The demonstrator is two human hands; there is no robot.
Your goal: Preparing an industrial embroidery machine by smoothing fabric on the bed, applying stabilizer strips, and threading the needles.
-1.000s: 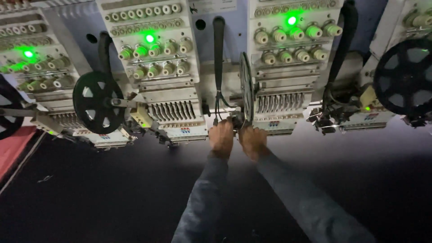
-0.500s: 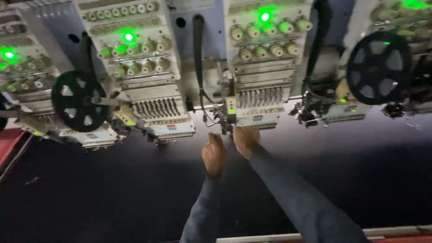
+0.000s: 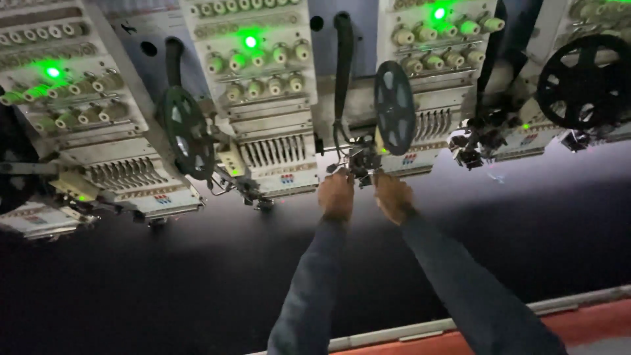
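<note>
I see both hands, left hand [image 3: 336, 195] and right hand [image 3: 393, 196], at the needle assembly [image 3: 360, 160] below the reel [image 3: 394, 107]; grip indiscernible. Work looks mid-way; dark fabric [image 3: 197, 283] unstitched.

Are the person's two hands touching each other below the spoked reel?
Apart. The head view shows a dark gap between the left hand and right hand, both raised under the reel.

The fingertips of the left hand [image 3: 336, 195] and right hand [image 3: 393, 196] are hidden behind their own knuckles, so whatever they pinch at the small dark device [image 3: 360, 160] just above them cannot be told. Any thread there is too fine to see. Right of the fingers, the black reel [image 3: 584, 80] is cut by the frame edge
</note>
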